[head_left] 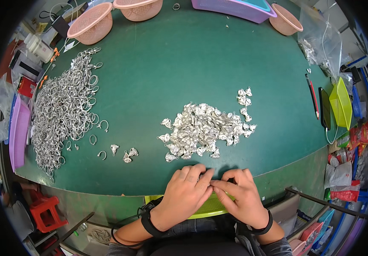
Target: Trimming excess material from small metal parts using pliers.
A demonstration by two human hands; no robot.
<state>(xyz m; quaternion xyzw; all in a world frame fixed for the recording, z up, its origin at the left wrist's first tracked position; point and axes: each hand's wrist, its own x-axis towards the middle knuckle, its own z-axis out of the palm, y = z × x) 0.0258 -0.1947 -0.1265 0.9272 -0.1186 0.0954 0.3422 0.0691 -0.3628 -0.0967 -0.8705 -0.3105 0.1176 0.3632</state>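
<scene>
Green counter [141, 81] with a curved-looking near edge fills most of the view, carrying sorted heaps of small metal parts. Nearest the hands, a heap of silvery charm-like pieces [203, 130] lies on the counter, right of centre, just beyond the fingers; several pieces show a small loop at one end. Left hand [185, 193] and right hand [244, 198] are brought together at the near edge, fingers bent, fingertips meeting or nearly so. As to grip, thumb and fingers of each hand are drawn close; whatever lies between the tips is hidden, so I cannot tell whether either is clamped on a piece. Dark bands circle both wrists. Directly below the hands, partly covered by them, is a yellow-green mesh basket [211, 208].

Outward from the heap, a short string of similar pieces [244, 98] lies off its far right side, and three more [127, 157] sit apart to the left. Farther left, a much larger heap of silvery rings [60, 115] spreads toward the counter's left edge, with a few strays on its right. Pink baskets [92, 27] and a purple tray [235, 10] line the far edge. At the right are a red and black pen [312, 97], a dark phone [325, 109] with a white cable, and a lime-green tray [341, 104]. On the floor at lower left stands a red stool [47, 212].
</scene>
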